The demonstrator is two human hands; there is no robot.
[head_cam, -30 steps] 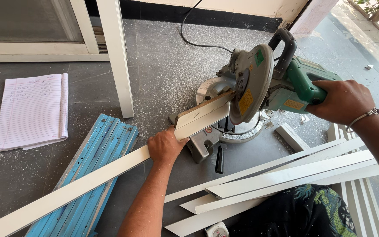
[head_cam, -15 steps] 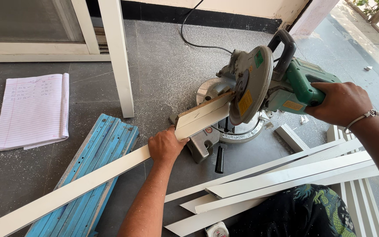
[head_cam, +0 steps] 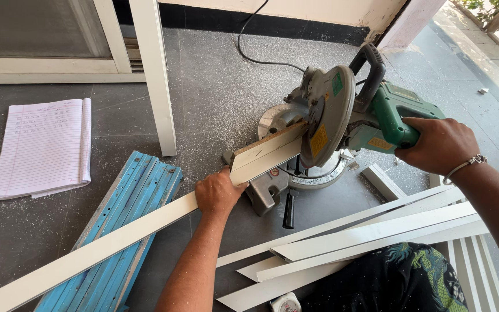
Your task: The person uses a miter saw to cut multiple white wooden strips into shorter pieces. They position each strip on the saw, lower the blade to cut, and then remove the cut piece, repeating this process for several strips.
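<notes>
A long white trim strip is pressed onto the mitre saw bed by the closed left hand. The green handle, at three o'clock, is gripped by the right hand. The cut appears in hand; steady downward pressure is called for.

Floor: dark grey speckled stone tiles, dusted with pale sawdust. Wall: cream, with black skirting along its foot. White frame post standing upright on the floor. White-framed door or window panel, upper left. Sunlit paving, upper right.
</notes>
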